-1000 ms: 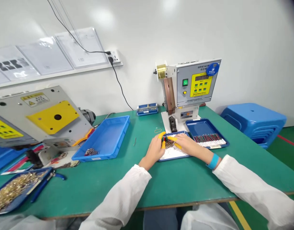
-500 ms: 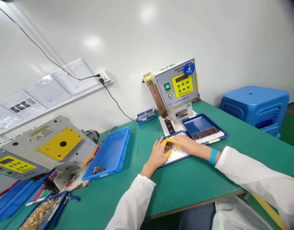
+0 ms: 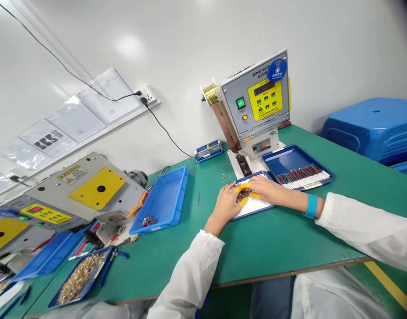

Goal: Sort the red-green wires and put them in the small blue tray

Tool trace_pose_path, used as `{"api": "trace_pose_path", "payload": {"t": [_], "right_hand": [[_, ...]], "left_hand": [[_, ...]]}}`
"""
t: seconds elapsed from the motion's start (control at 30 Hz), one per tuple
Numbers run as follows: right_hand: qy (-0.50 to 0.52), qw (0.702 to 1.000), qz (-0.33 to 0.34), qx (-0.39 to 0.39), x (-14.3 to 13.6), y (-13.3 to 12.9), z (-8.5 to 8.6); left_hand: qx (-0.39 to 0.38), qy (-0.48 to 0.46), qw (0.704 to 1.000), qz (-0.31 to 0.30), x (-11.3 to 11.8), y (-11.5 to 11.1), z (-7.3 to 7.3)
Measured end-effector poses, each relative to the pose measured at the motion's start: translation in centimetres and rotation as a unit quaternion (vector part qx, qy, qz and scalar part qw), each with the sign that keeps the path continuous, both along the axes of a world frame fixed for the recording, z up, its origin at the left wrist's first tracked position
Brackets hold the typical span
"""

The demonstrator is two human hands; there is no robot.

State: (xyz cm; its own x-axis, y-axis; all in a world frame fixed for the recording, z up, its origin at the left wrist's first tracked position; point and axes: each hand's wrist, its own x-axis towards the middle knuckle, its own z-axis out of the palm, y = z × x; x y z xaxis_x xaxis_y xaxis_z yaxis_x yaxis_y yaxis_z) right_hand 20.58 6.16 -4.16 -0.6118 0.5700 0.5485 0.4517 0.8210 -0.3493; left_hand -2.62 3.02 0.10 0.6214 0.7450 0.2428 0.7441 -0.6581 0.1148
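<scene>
Both my hands rest at a small blue tray (image 3: 256, 212) holding white pieces and a heap of small brownish metal parts (image 3: 245, 194). My left hand (image 3: 226, 203) curves around the left side of the heap, thumb and forefinger apart. From the right, my right hand (image 3: 265, 189) reaches over the tray, its fingers also apart at the heap. Yellow finger covers are on fingertips of both hands. Whether any single part is pinched is too small to tell. Behind the right hand, a second blue tray (image 3: 283, 157) holds a row of red, green and white wire pieces (image 3: 301, 176).
A grey machine (image 3: 253, 99) with a yellow panel stands behind the trays. Left of my hands are a blue bin (image 3: 165, 192), a wire loop (image 3: 226, 177) and a thin metal piece (image 3: 198, 199). Another machine (image 3: 90, 186) and a tray of gold-coloured parts (image 3: 80, 277) lie farther left. Blue stools (image 3: 372, 128) stand right.
The view has shifted, so the table and machine sit farther right and more shows at the left. My hands stay at the heap in the tray with little visible change.
</scene>
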Motion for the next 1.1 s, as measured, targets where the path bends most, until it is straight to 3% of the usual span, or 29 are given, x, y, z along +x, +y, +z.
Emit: {"api": "trace_pose_path", "payload": {"t": [0.27, 0.53, 0.67, 0.77, 0.87, 0.93, 1.0, 1.03, 1.1], "right_hand": [[-0.028, 0.999, -0.014, -0.008, 0.0, -0.2, 0.5], [0.012, 1.0, -0.022, -0.007, 0.1, -0.1, 0.4], [0.066, 0.997, -0.033, 0.006, -0.1, -0.7, 1.2], [0.15, 0.985, -0.082, -0.017, 0.0, -1.6, 1.9], [0.244, 0.949, -0.096, -0.173, 0.3, -2.4, 2.5], [0.293, 0.89, -0.01, -0.349, 0.5, -2.6, 2.6], [0.316, 0.805, 0.105, -0.491, 0.5, -2.7, 2.5], [0.32, 0.771, 0.15, -0.53, 0.4, -2.7, 2.5], [0.329, 0.743, 0.2, -0.548, 0.3, -2.9, 2.5]], "left_hand": [[0.053, 0.042, 0.998, -0.017, 0.8, 0.3, 0.2], [0.138, -0.004, 0.989, -0.05, -0.2, 0.8, -0.8], [0.226, -0.058, 0.971, -0.053, -0.3, 1.3, 0.1], [0.293, -0.087, 0.949, -0.075, 0.1, 1.6, 1.3], [0.327, -0.102, 0.929, -0.136, 0.7, 1.6, 2.1], [0.328, -0.116, 0.921, -0.174, 1.3, 1.4, 2.2], [0.32, -0.136, 0.916, -0.2, 1.9, 1.1, 2.0], [0.313, -0.147, 0.915, -0.209, 2.2, 0.9, 1.9], [0.294, -0.171, 0.916, -0.213, 2.9, 0.5, 1.7]]}}
